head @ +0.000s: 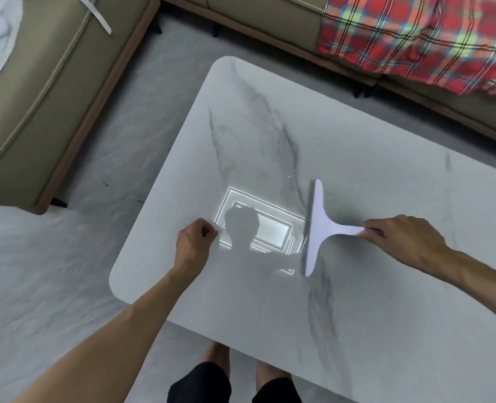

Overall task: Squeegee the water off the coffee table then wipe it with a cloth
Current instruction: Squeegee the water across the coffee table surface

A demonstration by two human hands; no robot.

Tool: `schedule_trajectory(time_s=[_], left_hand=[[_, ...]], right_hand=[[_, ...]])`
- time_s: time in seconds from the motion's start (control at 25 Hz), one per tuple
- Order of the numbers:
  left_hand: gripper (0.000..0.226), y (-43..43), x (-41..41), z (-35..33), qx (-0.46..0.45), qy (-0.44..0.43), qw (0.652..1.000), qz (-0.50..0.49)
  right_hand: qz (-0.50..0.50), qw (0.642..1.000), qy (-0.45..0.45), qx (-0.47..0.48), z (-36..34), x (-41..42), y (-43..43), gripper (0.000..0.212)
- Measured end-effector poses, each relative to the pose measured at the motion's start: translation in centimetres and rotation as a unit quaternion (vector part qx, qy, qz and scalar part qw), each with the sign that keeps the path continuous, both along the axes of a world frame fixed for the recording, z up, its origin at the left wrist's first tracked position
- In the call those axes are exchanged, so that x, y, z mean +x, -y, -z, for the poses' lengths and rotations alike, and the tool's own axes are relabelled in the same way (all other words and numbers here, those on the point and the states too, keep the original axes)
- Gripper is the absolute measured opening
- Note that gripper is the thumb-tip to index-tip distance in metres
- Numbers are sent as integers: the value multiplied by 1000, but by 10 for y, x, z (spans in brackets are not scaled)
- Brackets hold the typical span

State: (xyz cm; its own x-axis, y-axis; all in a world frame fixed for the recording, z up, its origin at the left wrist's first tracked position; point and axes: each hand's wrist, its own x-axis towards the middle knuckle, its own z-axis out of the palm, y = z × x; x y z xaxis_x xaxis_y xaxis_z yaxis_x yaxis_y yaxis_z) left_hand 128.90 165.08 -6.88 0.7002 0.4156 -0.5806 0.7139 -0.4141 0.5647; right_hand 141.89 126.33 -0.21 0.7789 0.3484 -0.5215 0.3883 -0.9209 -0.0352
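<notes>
A white marble-patterned coffee table fills the middle and right of the head view. My right hand grips the handle end of a pale T-shaped squeegee. Its long blade lies on the table top, pointing away from me, just right of a bright ceiling-light reflection. My left hand hovers over the table's near left part, fingers curled into a loose fist with nothing in them. No cloth is in view. Water on the surface is too faint to tell.
A beige sofa stands to the left and another along the back, with a red plaid blanket draped on it at top right. Grey marble floor surrounds the table. My legs are at the table's near edge.
</notes>
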Motion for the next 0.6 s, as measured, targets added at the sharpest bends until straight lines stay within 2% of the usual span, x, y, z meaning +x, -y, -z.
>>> schedule_trajectory(time_s=[0.08, 0.16, 0.28, 0.4, 0.48, 0.6], left_hand=[[4, -4, 2, -4, 14, 14, 999, -36], [13, -15, 1, -6, 39, 19, 995, -93], [9, -39, -3, -7, 73, 10, 978, -193], [6, -61, -3, -2, 123, -6, 969, -213], [12, -66, 1, 2, 140, -7, 964, -224], [24, -54, 14, 6, 157, -29, 968, -196]], right_hand=[[-35, 998, -16, 44, 0, 9, -35, 37], [-92, 990, -55, 92, 12, 19, -97, 30], [-153, 972, -119, 132, 44, 21, -210, 33], [-165, 956, -166, 178, 64, 19, -295, 35], [-169, 955, -157, 188, 72, 31, -318, 33], [-127, 968, -120, 181, 76, 65, -294, 34]])
